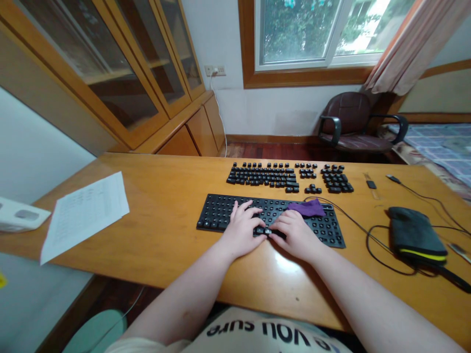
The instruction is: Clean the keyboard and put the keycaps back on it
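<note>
A black keyboard base (221,215) with its keycaps removed lies on the wooden desk (165,211). My left hand (245,228) and my right hand (294,230) rest on its front edge, fingertips meeting over a few keycaps (265,230) near the bottom row. The left fingers are partly spread; the right fingers are curled over the caps. A purple cloth (307,208) lies on the base just behind my right hand. The removed keycaps (263,175) sit laid out in keyboard order further back on the desk.
Sheets of printed paper (86,211) lie at the desk's left. A white device (18,215) sits at the far left edge. A dark pouch (415,233) and cables (379,245) are at right. An office chair (353,125) stands below the window.
</note>
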A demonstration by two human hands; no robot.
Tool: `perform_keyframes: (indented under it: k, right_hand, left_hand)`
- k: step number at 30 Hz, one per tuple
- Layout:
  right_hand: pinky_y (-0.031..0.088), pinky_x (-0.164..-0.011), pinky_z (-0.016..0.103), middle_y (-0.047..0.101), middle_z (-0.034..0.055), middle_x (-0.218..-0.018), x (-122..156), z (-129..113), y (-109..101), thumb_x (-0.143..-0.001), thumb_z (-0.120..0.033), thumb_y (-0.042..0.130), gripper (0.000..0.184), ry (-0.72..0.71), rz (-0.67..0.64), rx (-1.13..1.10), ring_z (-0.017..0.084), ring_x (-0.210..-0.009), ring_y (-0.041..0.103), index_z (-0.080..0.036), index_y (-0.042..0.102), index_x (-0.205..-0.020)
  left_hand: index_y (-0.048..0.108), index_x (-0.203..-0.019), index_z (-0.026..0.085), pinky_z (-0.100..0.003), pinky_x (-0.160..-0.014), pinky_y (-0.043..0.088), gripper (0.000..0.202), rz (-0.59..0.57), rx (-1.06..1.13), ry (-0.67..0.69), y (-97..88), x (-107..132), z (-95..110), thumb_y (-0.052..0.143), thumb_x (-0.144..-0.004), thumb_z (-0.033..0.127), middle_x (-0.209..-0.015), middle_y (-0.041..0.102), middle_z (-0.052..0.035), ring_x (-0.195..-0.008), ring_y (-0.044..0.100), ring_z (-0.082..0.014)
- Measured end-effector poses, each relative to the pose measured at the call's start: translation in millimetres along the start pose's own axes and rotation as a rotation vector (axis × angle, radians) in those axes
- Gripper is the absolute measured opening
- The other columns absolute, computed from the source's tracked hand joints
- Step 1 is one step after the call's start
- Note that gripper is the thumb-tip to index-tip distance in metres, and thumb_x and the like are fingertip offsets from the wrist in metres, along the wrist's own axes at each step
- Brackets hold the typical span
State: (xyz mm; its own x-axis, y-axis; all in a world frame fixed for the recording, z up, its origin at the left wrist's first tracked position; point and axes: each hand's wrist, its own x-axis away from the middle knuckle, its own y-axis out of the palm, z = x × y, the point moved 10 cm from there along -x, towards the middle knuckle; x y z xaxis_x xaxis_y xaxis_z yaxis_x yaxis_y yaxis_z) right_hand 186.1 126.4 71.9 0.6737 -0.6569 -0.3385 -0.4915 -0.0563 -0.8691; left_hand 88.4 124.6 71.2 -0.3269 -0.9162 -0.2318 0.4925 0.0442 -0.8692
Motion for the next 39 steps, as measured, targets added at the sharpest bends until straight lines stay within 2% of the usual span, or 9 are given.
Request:
perform_keyframes:
  k: [13, 22, 33, 39]
  right_hand:
    - [0.034, -0.081, 0.038, 0.066, 0.0054, -0.082, 0.0, 3.4, 2.1, -0.08, -0.033, 0.06, 0.016, 0.041, -0.049, -0.019, 0.021, -0.085, 0.05, -0.02, 0.067, -0.088]
    - [0.034, -0.076, 0.036, 0.063, 0.0045, -0.076, -0.8, 7.7, 3.4, -0.079, -0.032, 0.062, 0.014, 0.062, -0.043, -0.048, 0.019, -0.08, 0.049, -0.022, 0.07, -0.086]
    - [0.033, -0.075, 0.035, 0.064, 0.0036, -0.073, 0.0, 10.3, 6.6, -0.077, -0.03, 0.064, 0.011, 0.088, -0.034, -0.064, 0.019, -0.079, 0.051, -0.022, 0.07, -0.081]
    - [0.032, -0.076, 0.035, 0.064, 0.0029, -0.074, 0.2, 11.3, 9.4, -0.078, -0.031, 0.064, 0.011, 0.095, -0.058, -0.046, 0.018, -0.079, 0.051, -0.022, 0.07, -0.08]
  left_hand:
    - [0.066, -0.077, 0.024, -0.056, -0.111, 0.004, 0.008, 0.002, -0.019, 0.0, 4.7, -0.2, 0.9, 0.065, -0.069, 0.027, -0.119, 0.057, -0.0012, -0.13, 0.031, -0.0285]
    - [0.065, -0.075, 0.024, -0.055, -0.112, 0.006, 0.007, 0.0, -0.013, -0.003, 4.1, -2.1, 1.9, 0.064, -0.068, 0.027, -0.119, 0.056, -0.0012, -0.129, 0.032, -0.028]
    - [0.068, -0.076, 0.026, -0.057, -0.111, 0.005, 0.009, -0.026, 0.021, -0.014, 9.0, -3.7, -3.3, 0.066, -0.068, 0.028, -0.124, 0.055, 0.001, -0.131, 0.029, -0.0295]
    - [0.069, -0.077, 0.027, -0.057, -0.111, 0.009, 0.008, -0.051, 0.036, -0.043, 12.8, -2.6, -7.9, 0.066, -0.07, 0.03, -0.124, 0.056, 0.0006, -0.131, 0.03, -0.0292]
